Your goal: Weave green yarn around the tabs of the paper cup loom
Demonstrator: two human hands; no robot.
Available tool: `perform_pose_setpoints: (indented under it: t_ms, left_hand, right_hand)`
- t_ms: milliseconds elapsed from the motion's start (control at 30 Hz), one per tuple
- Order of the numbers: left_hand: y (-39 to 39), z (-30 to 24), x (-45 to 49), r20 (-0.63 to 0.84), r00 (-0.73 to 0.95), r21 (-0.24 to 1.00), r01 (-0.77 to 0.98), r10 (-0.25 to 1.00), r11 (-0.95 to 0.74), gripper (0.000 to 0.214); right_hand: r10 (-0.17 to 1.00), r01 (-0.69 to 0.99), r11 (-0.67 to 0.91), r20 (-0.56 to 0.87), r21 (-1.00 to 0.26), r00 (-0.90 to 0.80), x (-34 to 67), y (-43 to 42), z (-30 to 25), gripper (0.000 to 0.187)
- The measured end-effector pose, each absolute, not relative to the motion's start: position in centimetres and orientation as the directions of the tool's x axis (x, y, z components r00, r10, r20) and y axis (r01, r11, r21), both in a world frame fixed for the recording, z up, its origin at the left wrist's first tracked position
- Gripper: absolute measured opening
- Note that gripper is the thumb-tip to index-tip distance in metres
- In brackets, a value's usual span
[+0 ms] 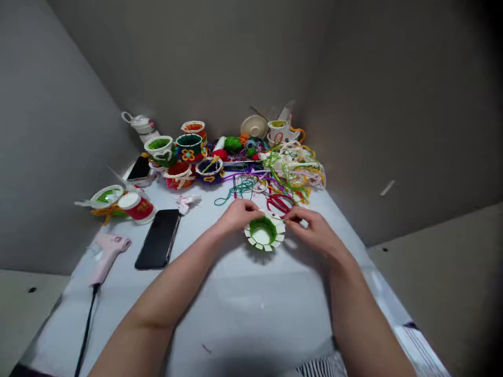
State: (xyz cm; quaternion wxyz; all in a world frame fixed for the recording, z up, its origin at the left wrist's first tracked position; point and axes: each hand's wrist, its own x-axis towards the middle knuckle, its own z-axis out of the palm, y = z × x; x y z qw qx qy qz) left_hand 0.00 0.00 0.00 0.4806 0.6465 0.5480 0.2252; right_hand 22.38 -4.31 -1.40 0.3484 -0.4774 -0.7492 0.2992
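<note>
A paper cup (278, 239) with its rim cut into several splayed white tabs sits in front of me, its inside wall lined with green yarn (257, 224). My left hand (240, 214) grips the cup's far left rim between thumb and fingers. At the right side of the rim, my right hand (308, 229) is closed in a pinch. A thin dark strand, seemingly yarn, runs from the tabs to its fingertips; the exact hold is too small to see well. Red-handled scissors (280, 203) lie just beyond the hands.
Tangled yarn (301, 165) heaps at the back right, beside a tray of yarn balls (233, 144). Several yarn-decorated cups (189, 146) stand at the back left. A black phone (157, 240), a pink glue gun (107, 256) with its cord, and a red-and-white cup (137, 208) lie left.
</note>
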Motion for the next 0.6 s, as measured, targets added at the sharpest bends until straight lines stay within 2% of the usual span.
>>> perform_pose_setpoints:
  t_ms: [67,133,300,400,533,600]
  left_hand:
    - [0.02,0.08,-0.15,-0.234,0.327,0.875,0.482,0.916,0.051,0.024]
    - [0.09,0.06,-0.32,-0.231,0.339,0.879,0.475,0.912,0.046,0.023]
    - [0.22,-0.13,-0.59,-0.221,0.311,0.881,0.471,0.924,0.052,0.021]
    - [0.09,-0.02,-0.53,-0.227,0.296,0.881,0.469,0.928,0.066,0.02]
    - [-0.03,0.12,-0.6,-0.255,0.298,0.89,0.444,0.92,0.103,0.019]
    - [0.04,0.06,-0.82,-0.281,0.322,0.893,0.433,0.904,0.124,0.019]
  right_hand:
    - [0.914,0.51,0.329,0.132,-0.794,-0.384,22.3,-4.35,-1.86,0.015]
    - [0.907,0.509,0.311,0.091,-0.803,-0.412,22.22,-4.38,-2.09,0.015]
    - [0.93,0.484,0.345,0.224,-0.804,-0.292,22.25,-4.47,-1.66,0.018]
    - [0.924,0.486,0.368,0.253,-0.793,-0.287,22.35,-4.47,-1.55,0.017]
    - [0.904,0.506,0.309,0.084,-0.805,-0.419,22.12,-4.37,-1.92,0.018]
    - [0.904,0.51,0.284,0.049,-0.812,-0.425,21.88,-4.3,-2.08,0.02]
